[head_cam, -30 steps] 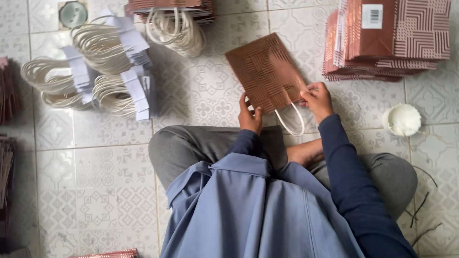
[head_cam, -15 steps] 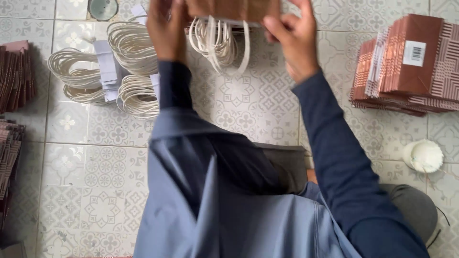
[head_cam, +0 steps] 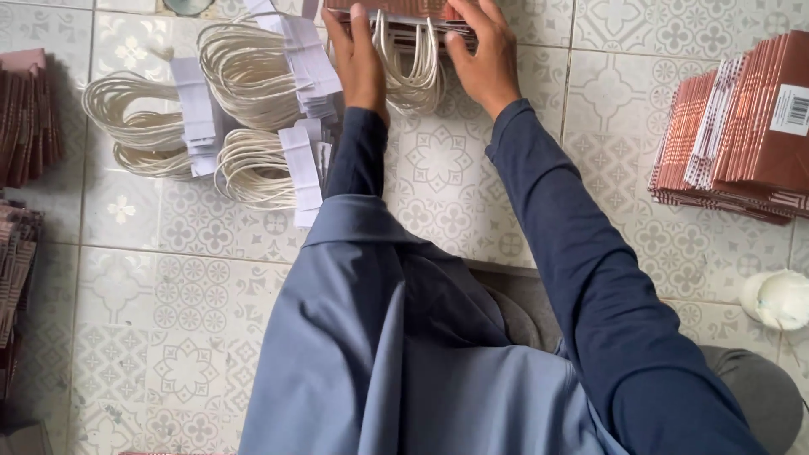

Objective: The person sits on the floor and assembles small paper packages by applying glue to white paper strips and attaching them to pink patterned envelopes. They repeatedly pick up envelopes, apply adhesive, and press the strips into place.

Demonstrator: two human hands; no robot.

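Both arms stretch forward to the top edge of the view, where a stack of brown paper bags (head_cam: 396, 12) lies flat on the tiled floor (head_cam: 438, 185), only its near edge in sight. The left hand (head_cam: 358, 63) presses on the stack's left end, fingers laid over the top; the right hand (head_cam: 484, 59) does the same on the right end, fingers spread and flat. Neither hand is closed around anything: both rest open-palmed on the bags. Between the two hands, the white cord handles (head_cam: 409, 72) of the bags spill toward the person in loops. Just left of the left forearm lie bundles of cord (head_cam: 244, 80) banded with white paper strips. Off to the right, well apart, sits another pile of flat bags (head_cam: 742, 135), and nearer the person a white round tub (head_cam: 779, 299). More brown stacks (head_cam: 25, 118) line the left edge.
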